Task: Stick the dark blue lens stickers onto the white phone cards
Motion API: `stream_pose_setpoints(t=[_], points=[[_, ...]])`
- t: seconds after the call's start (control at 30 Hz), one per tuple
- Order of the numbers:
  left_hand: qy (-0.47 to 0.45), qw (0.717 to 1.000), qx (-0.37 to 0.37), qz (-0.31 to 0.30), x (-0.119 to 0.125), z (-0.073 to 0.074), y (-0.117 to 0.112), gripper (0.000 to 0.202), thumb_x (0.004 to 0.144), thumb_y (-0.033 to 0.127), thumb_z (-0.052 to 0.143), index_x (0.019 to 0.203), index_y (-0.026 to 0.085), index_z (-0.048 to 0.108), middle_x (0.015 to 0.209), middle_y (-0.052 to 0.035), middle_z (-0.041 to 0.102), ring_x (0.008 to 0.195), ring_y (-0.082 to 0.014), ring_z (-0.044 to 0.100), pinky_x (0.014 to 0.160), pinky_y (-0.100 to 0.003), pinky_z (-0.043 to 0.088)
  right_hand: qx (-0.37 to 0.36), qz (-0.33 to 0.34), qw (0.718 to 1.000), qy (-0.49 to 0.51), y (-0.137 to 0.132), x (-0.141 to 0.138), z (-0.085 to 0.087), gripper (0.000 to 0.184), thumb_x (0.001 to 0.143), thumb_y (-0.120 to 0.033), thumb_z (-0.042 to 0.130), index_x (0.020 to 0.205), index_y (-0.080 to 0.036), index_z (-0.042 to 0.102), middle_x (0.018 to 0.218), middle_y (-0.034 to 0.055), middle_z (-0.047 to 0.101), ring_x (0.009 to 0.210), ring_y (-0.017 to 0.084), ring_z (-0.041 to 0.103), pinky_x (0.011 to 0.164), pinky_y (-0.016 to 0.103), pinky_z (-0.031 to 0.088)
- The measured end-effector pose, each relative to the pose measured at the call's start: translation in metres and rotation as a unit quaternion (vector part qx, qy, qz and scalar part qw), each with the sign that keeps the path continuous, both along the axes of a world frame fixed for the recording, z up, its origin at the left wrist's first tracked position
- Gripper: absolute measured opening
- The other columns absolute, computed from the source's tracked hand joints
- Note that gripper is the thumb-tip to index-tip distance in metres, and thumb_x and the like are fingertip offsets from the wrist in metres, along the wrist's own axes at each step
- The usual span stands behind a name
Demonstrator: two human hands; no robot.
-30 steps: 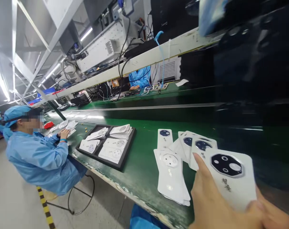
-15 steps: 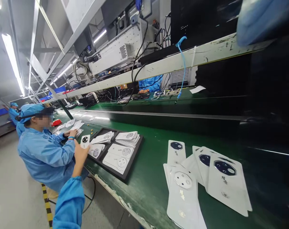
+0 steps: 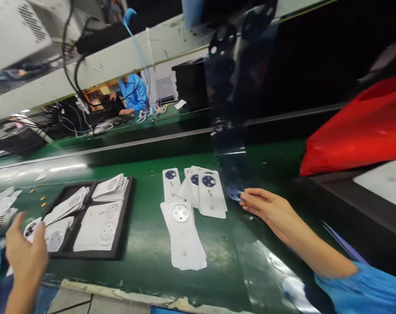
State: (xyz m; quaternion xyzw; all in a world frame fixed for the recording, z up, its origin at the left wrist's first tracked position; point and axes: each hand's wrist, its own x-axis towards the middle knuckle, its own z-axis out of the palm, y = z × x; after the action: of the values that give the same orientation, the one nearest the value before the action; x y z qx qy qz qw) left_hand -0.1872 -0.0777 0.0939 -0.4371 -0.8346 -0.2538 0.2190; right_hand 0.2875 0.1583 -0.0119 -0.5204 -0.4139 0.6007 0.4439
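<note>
At the left, blurred, my left hand has its thumb and fingers around a white phone-back-shaped card with a black camera circle; the hand covers part of it. My right hand pinches the edge of a dark blue round piece with holes, beside the cards. Whether this piece is still joined to the clear film strip around it, I cannot tell. Left of my right hand lie a fan of white cards with dark circles and a stack with a pale circle on top.
A black divided tray holds several stacks of white cards. To the right, a red bag lies by a dark box edge. A shelf beam crosses above the green bench. A person in blue sits across.
The view has swung right and down. My left hand still has the card. My right hand has come fully into view, pinching the dark round piece, and the red bag now shows.
</note>
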Motion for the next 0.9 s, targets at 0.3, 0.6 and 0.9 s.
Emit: stream_pose_setpoints(t=[0.3, 0.6, 0.9], points=[[0.186, 0.848, -0.196, -0.455, 0.208, -0.119, 0.075, 0.059, 0.094, 0.047, 0.047, 0.136, 0.006, 0.055, 0.147, -0.0257, 0.045, 0.138, -0.0410, 0.040, 0.112, -0.056, 0.033, 0.039, 0.106, 0.993, -0.029, -0.008, -0.003, 0.004, 0.100, 0.068, -0.045, 0.090, 0.149, -0.020, 0.036, 0.085, 0.0039, 0.072, 0.089, 0.025, 0.069, 0.084, 0.038, 0.057], [0.156, 0.857, -0.161, -0.464, 0.215, -0.126, 0.069, 0.048, 0.091, 0.031, 0.043, 0.120, -0.002, 0.064, 0.127, -0.0276, 0.060, 0.122, -0.0439, 0.055, 0.101, -0.053, 0.045, 0.019, 0.392, 0.919, -0.047, 0.002, -0.095, 0.030, 0.050, 0.076, -0.036, 0.083, 0.115, -0.017, 0.057, 0.081, 0.0014, 0.069, 0.076, 0.016, 0.065, 0.070, 0.028, 0.048], [0.239, 0.844, -0.120, -0.464, 0.215, -0.129, 0.055, 0.041, 0.086, 0.016, 0.055, 0.118, -0.009, 0.062, 0.122, -0.0271, 0.064, 0.111, -0.0426, 0.064, 0.089, -0.046, 0.058, -0.056, 0.415, 0.903, -0.094, 0.008, -0.123, 0.018, 0.043, 0.065, -0.036, 0.090, 0.092, -0.017, 0.065, 0.074, 0.0007, 0.069, 0.070, 0.016, 0.066, 0.068, 0.027, 0.049]])
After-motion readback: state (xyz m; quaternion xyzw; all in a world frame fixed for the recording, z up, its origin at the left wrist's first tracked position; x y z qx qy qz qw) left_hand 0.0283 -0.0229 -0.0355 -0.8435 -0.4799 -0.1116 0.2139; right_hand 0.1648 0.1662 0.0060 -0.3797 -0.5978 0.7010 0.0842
